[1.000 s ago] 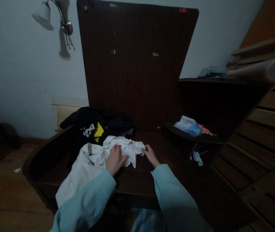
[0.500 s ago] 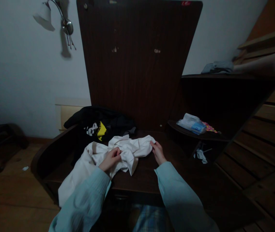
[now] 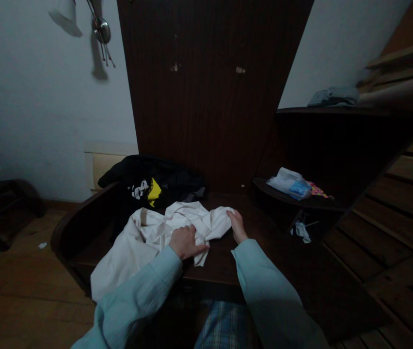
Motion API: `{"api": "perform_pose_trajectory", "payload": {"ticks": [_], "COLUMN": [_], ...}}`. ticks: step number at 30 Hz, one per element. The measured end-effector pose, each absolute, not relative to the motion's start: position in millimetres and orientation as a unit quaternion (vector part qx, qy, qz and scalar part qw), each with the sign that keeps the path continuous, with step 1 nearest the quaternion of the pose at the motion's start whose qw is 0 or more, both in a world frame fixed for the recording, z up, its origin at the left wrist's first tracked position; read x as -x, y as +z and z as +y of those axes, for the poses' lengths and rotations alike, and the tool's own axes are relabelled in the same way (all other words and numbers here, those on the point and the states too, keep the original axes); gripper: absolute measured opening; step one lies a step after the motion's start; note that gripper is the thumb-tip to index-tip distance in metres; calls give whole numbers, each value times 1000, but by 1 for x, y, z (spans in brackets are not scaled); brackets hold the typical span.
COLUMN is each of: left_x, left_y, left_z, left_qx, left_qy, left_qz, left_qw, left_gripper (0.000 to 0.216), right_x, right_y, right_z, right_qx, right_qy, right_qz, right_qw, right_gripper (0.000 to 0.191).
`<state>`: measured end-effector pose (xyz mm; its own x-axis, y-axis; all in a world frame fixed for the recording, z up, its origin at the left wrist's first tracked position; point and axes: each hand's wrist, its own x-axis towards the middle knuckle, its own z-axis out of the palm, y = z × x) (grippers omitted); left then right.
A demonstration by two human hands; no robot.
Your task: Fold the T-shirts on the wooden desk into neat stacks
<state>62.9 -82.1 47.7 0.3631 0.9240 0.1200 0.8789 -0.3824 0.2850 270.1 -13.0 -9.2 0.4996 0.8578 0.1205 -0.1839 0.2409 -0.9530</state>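
A crumpled white garment (image 3: 144, 237) lies on a dark wooden surface (image 3: 250, 261) and hangs over its front left edge. My left hand (image 3: 186, 241) rests on the garment's lower right part, fingers curled into the cloth. At the garment's right corner my right hand (image 3: 236, 225) grips the fabric's edge. Both arms wear pale blue sleeves. Behind the white garment sits a black garment (image 3: 155, 182) with a yellow and white print.
A tall dark wooden panel (image 3: 206, 87) stands upright behind the surface. A small side shelf (image 3: 293, 201) at the right holds a plastic packet (image 3: 288, 183). Wooden slats (image 3: 403, 203) run along the right. A wall lamp (image 3: 83, 22) hangs top left.
My left hand has moved right and down onto the garment's lower part. The right hand has stayed on the garment's right corner. The camera has shifted a little, so the scene sits higher.
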Motion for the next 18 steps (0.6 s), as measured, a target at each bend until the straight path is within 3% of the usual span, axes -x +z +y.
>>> {"api": "perform_pose_trajectory", "payload": {"ticks": [4,9,14,18], "left_x": [-81,-65,-48,-60], "left_y": [46,41,34,21], "left_z": [-96,-89,-79,-87], "left_qx": [-844,-861,-855,-818], "left_qy": [71,82,190,250], "left_qz": [532,497,424,333], "left_qw": [20,62,228,398], "left_gripper": [29,23,25,28], "right_x": [-269,-265,-255,-251], "right_y": [-7,3,8,8], "right_z": [-14,-21,-29,-31], "right_qx": [499,474,437,464], "right_qy": [374,418,491,473], "right_qz": [-340,-374,-491,-529], "right_qw": [704,679,571,531], "right_gripper": [24,33,43,38]}}
